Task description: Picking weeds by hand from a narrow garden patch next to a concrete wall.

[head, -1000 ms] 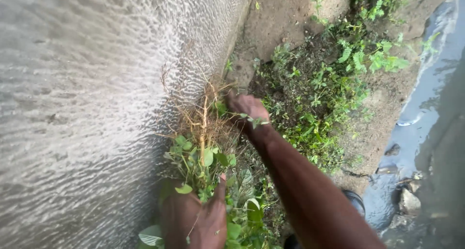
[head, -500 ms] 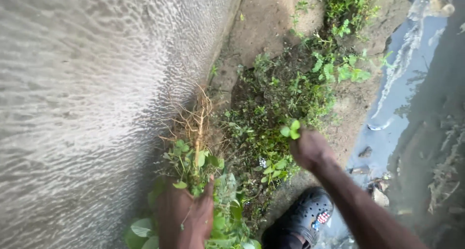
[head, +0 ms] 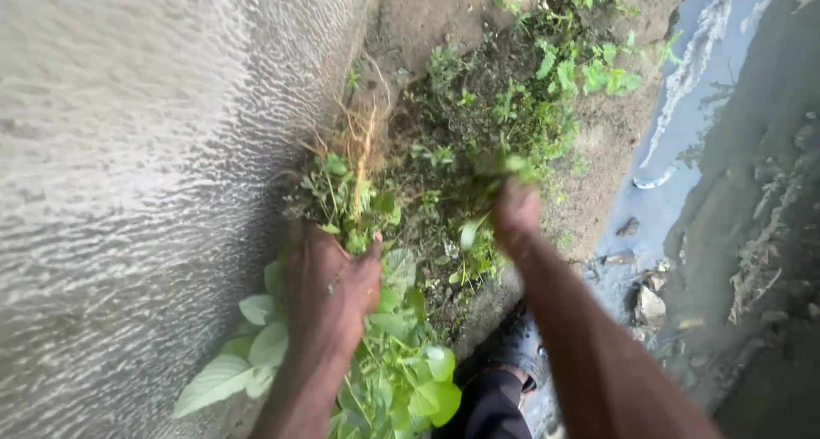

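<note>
The left hand is closing its fingers around a bundle of pulled weeds, roots pointing up beside the rough grey wall. The right hand is blurred and seems to be gripping small green leaves over the weedy soil strip, near muddy water.

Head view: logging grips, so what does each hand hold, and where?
Left hand grips a bunch of pulled green weeds around mid-stems, roots up. Right hand clutches small leafy sprigs.
</note>
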